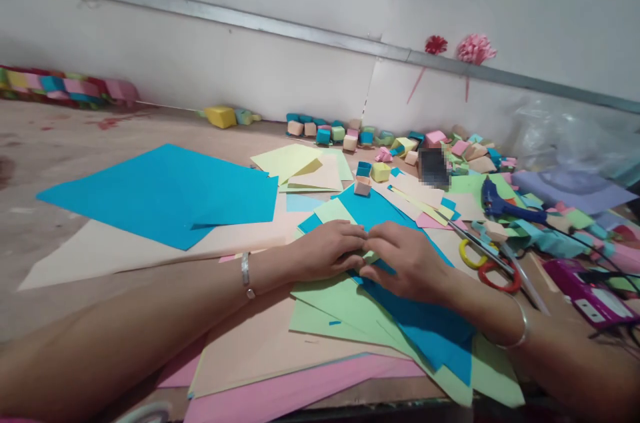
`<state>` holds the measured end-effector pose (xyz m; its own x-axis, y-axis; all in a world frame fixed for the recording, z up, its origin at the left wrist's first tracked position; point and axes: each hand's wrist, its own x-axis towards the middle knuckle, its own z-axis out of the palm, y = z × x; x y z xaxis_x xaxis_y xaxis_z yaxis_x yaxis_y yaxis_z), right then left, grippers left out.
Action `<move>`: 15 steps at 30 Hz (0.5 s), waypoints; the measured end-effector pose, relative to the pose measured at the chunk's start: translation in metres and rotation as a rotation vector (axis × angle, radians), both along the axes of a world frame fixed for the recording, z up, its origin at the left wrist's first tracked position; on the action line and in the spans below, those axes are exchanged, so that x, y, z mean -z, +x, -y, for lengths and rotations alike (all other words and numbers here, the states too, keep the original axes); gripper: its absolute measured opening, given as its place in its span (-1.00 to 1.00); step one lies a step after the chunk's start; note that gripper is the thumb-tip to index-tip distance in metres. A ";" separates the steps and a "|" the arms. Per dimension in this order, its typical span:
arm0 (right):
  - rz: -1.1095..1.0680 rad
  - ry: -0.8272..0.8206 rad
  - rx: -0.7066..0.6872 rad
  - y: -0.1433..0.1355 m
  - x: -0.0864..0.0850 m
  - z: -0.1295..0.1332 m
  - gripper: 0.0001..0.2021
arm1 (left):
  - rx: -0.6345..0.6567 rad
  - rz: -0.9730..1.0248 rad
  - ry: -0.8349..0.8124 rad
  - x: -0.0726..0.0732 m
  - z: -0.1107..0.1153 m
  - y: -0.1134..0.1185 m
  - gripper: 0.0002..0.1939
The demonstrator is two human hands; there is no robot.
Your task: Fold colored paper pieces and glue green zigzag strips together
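My left hand (333, 248) and my right hand (407, 257) meet over the paper pile, their fingers bent toward each other. Between the fingertips shows a small piece of light green paper (369, 255), mostly hidden by both hands. Under my hands lie blue sheets (415, 316) and light green sheets (345, 316), on top of peach sheets (245, 349) and pink sheets (280, 393). Just beyond the fingers stand a small peach paper box (363, 185), a blue paper box (363, 169) and a yellow paper box (381, 172).
Right of my hands lie scissors (493, 264) with yellow and red handles, a blue glue gun (505, 204) and a magenta power strip (590, 296). A large blue sheet (165, 196) lies at left. Folded paper shapes (330, 133) line the wall (300, 69).
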<state>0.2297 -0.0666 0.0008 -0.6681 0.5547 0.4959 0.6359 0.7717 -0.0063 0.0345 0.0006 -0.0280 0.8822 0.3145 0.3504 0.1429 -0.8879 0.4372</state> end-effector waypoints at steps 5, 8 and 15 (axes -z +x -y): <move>0.211 0.146 0.016 0.008 0.029 -0.005 -0.76 | -0.096 -0.039 -0.024 0.006 -0.007 -0.004 -0.69; 0.258 0.215 -0.003 0.004 0.030 -0.004 -0.75 | -0.138 0.003 -0.032 0.003 -0.006 -0.004 -0.71; 0.119 0.170 0.023 0.008 0.038 -0.006 -0.71 | 0.119 0.219 -0.232 -0.035 0.064 -0.001 -0.63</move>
<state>0.2375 -0.0608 -0.0368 -0.7161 0.4854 0.5017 0.6416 0.7408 0.1990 0.0333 -0.0633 0.0069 0.8293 0.3070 0.4668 -0.0755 -0.7662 0.6381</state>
